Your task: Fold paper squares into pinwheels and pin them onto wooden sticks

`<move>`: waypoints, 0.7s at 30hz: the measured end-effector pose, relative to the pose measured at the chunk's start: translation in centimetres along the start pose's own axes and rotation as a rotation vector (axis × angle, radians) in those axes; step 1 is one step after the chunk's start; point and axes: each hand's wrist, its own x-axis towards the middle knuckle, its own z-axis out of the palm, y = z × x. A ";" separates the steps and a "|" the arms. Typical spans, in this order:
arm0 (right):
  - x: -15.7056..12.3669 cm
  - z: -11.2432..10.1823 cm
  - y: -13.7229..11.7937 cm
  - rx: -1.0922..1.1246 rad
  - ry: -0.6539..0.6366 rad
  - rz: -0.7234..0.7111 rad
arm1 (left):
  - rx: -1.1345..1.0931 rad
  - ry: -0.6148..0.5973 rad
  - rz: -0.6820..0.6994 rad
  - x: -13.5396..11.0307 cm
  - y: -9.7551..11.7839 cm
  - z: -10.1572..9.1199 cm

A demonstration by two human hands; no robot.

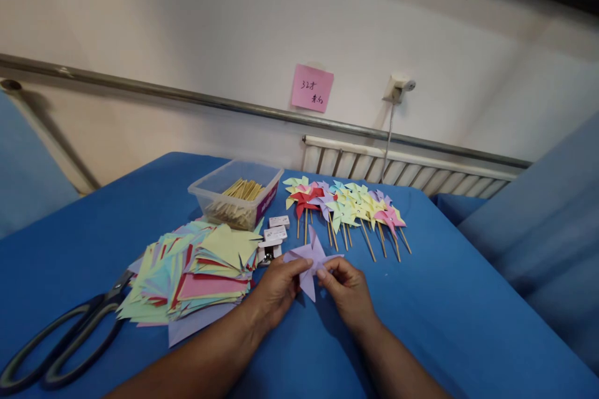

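Observation:
A purple paper pinwheel [314, 252] with folded blades is held above the blue table, without a visible stick. My left hand [279, 283] pinches it near the centre, thumb on top. From the other side, my right hand [349, 293] grips its lower right part between thumb and fingers. Just left of my left hand stand small white boxes [275, 234]; the nearest one [268, 254] is open with small shiny pieces inside. Farther left lies a large pile of cut coloured paper [196, 274]. Finished pinwheels on sticks [349, 206] lie beyond my right hand.
A clear plastic tub [210, 190] holds many thin wooden sticks [241, 193]. Large dark-handled scissors [79, 330] lie at the left, their blades under the paper. The blue tablecloth [449, 299] reaches the wall, where a radiator [365, 162] and a rail [210, 98] run.

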 end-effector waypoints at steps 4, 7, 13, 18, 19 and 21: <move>0.1 0.0 0.1 0.069 0.012 0.063 | 0.033 -0.011 -0.011 -0.2 -0.1 0.1; 0.0 0.0 -0.2 0.072 0.014 0.081 | 0.028 -0.010 -0.001 -0.2 -0.1 0.3; 0.0 0.0 -0.3 0.062 0.029 0.081 | 0.041 -0.007 0.007 -0.2 -0.2 0.3; 0.2 -0.1 -0.3 0.029 0.080 0.043 | 0.065 -0.024 0.044 0.1 -0.7 0.2; 0.2 -0.1 -0.3 0.013 0.086 0.034 | 0.069 -0.028 0.045 0.1 -0.7 0.1; 0.2 -0.1 -0.5 -0.015 0.093 0.017 | 0.085 -0.029 0.052 0.2 -0.8 0.1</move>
